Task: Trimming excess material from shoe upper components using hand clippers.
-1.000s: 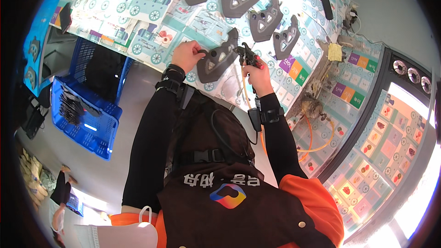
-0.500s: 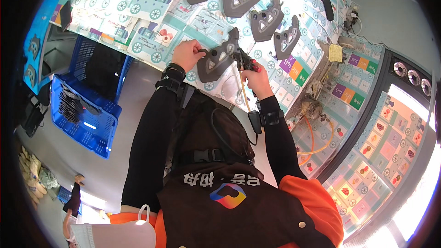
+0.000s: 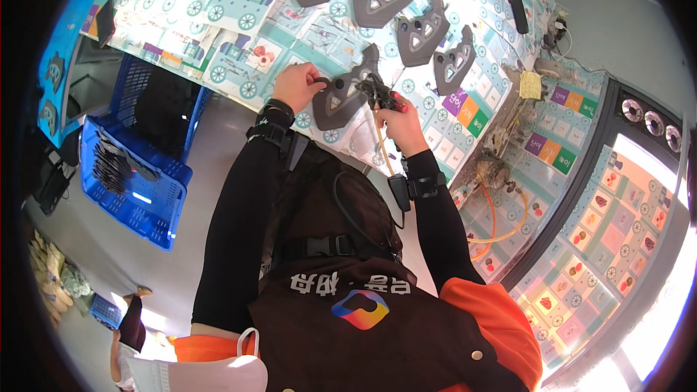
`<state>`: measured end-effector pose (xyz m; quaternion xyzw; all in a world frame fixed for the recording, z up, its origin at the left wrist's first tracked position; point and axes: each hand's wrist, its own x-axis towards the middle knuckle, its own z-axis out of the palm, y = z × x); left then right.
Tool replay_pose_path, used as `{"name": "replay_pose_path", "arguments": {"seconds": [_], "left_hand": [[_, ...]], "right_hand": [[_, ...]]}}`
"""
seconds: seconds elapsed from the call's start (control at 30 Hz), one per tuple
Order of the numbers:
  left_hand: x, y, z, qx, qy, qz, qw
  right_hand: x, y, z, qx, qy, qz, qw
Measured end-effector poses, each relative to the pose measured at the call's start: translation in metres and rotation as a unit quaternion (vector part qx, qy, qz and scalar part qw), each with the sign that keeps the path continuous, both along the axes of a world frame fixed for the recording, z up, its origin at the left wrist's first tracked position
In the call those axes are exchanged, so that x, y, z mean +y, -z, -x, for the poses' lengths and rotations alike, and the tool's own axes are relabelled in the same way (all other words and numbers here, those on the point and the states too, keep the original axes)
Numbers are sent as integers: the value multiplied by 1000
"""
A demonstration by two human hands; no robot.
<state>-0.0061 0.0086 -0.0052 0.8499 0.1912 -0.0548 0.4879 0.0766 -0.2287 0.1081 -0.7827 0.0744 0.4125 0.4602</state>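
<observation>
A dark grey curved plastic part [image 3: 341, 104] with cut-out openings lies on the table's near edge. At its left rim my left hand [image 3: 296, 87] is closed, thumb and fingertips pinching a small black piece against or just beside the part. My right hand [image 3: 404, 129] is wrapped round a dark hand-held tool [image 3: 376, 91] with red ends and a thin pale hose [image 3: 385, 147] hanging below it. The tool's front reaches over the right side of the grey part; whether it touches cannot be made out. Black wrist straps with small boxes sit on both my forearms.
Several similar grey parts [image 3: 422, 31] lie farther back on the patterned table cover [image 3: 239, 65]. A black oblong thing [image 3: 518, 13] rests at the far right. Blue crates [image 3: 138, 196] stand at the left, one holding dark pieces. Orange and yellow hoses [image 3: 496, 221] hang at the right.
My right hand has shifted slightly left, bringing the tool farther over the grey part. My left hand stays in place. A person in the lower left background has moved.
</observation>
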Motion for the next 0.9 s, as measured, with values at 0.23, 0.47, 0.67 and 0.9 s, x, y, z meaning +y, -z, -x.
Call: {"name": "replay_pose_path", "arguments": {"seconds": [0.23, 0.47, 0.67, 0.9], "left_hand": [[-2, -3, -1, 10, -2, 11, 1000], [-2, 1, 2, 3, -4, 7, 1000], [-1, 3, 3, 1, -2, 0, 1000], [3, 10, -1, -8, -4, 10, 1000]], "right_hand": [[2, -3, 8, -3, -8, -8, 1000], [-3, -5, 11, 24, -100, 76, 992], [-10, 14, 19, 3, -118, 54, 991], [7, 4, 11, 27, -109, 28, 993]]}}
